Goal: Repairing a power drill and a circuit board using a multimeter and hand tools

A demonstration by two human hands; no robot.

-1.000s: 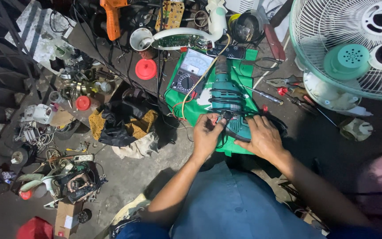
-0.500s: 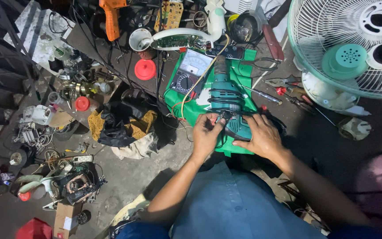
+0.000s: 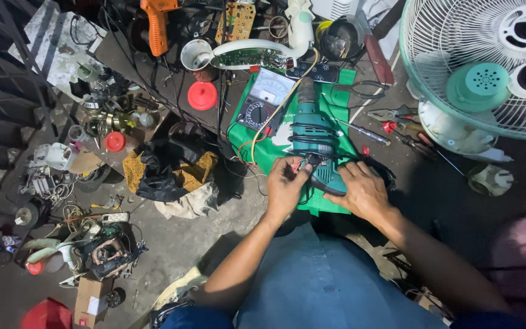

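Drill [image 3: 313, 140]: teal, lying on a green mat [image 3: 336, 100] on the floor.
Left hand [image 3: 286, 186]: grip pinched on a small part at the drill's handle.
Right hand [image 3: 363, 192]: grip spread flat, pressing the handle.
Meter [image 3: 263, 97]: just beside the drill.

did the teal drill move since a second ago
No. The teal drill lies on the green mat beside the meter as before, with the left hand and right hand at its handle.

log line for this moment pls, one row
left hand: fingers pinch small part at drill rear | right hand: rests on teal power drill handle | drill: lies on green mat | multimeter: beside drill
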